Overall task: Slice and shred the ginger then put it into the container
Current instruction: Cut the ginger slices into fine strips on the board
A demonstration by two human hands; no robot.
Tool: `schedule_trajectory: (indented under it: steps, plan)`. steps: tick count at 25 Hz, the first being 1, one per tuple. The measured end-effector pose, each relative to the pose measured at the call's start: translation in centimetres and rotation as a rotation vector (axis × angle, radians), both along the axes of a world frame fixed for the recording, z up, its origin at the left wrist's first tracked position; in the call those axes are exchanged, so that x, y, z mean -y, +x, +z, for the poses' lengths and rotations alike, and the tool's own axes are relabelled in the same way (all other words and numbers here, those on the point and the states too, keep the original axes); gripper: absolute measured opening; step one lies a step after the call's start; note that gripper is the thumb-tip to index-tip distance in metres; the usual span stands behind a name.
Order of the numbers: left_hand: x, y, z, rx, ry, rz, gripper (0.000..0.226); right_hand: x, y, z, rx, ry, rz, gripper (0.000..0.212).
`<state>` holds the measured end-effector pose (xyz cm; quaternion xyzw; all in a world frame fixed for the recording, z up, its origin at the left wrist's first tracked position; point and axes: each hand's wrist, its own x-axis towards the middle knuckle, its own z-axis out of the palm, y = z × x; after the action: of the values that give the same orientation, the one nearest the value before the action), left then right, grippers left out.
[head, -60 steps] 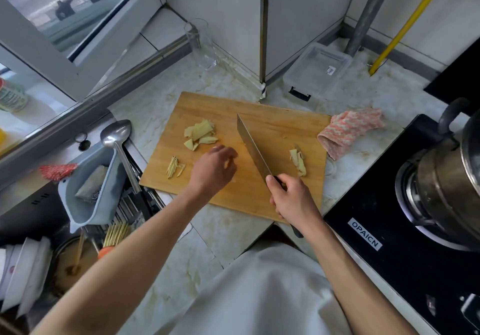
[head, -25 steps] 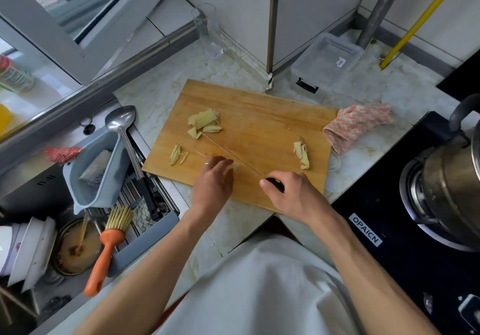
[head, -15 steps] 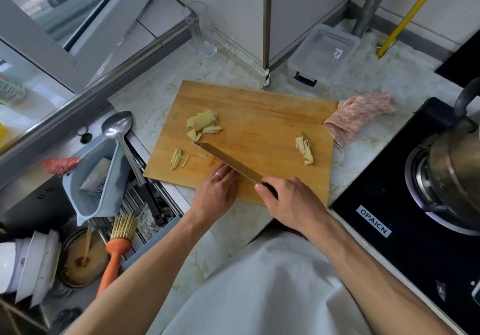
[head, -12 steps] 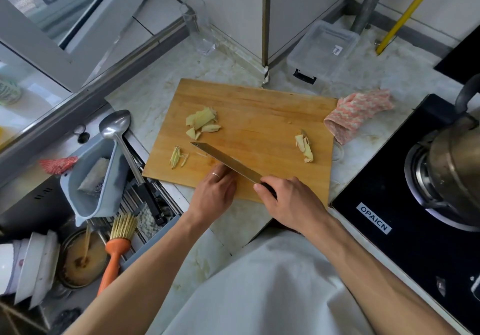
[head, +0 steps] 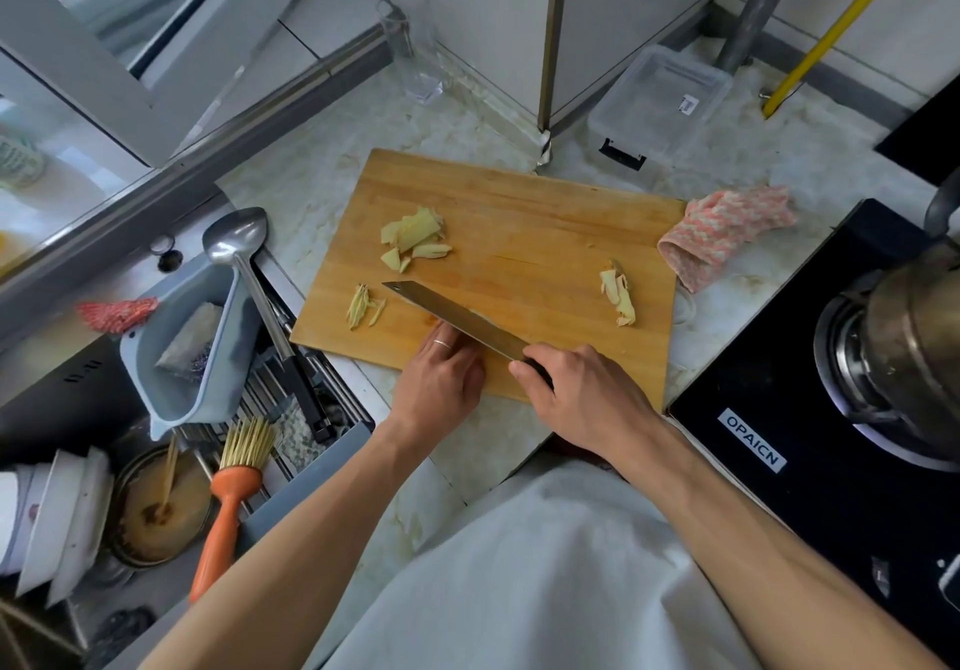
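The right hand (head: 582, 399) gripped the handle of the knife (head: 452, 321), whose blade lay angled across the cutting board (head: 519, 232). Beside it, the left hand (head: 441, 383) rested on the board's near edge, fingers tucked under the blade; whether they held anything could not be told. Ginger shreds (head: 363, 305) lay near the blade's tip, ginger slices (head: 413, 238) farther, another ginger piece (head: 618, 295) to the right. The clear container (head: 660, 102) sat beyond the board.

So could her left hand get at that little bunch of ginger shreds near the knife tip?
Probably yes: the left hand lies beside the ginger shreds, bare cutting board between.
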<state>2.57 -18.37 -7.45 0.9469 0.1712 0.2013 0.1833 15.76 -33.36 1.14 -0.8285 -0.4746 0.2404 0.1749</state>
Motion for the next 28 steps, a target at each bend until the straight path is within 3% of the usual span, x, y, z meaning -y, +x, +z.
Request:
schedule_trajectory:
  steps: [7, 28]
  plan:
    - [0.4, 0.3, -0.5, 0.071, -0.049, 0.042, 0.026, -0.5, -0.5, -0.5, 0.083, 0.009, 0.045, 0.034]
    - [1.1, 0.4, -0.1, 0.097, -0.047, 0.072, 0.029, -1.1, -1.2, 0.4, 0.066, 0.021, 0.045, 0.036]
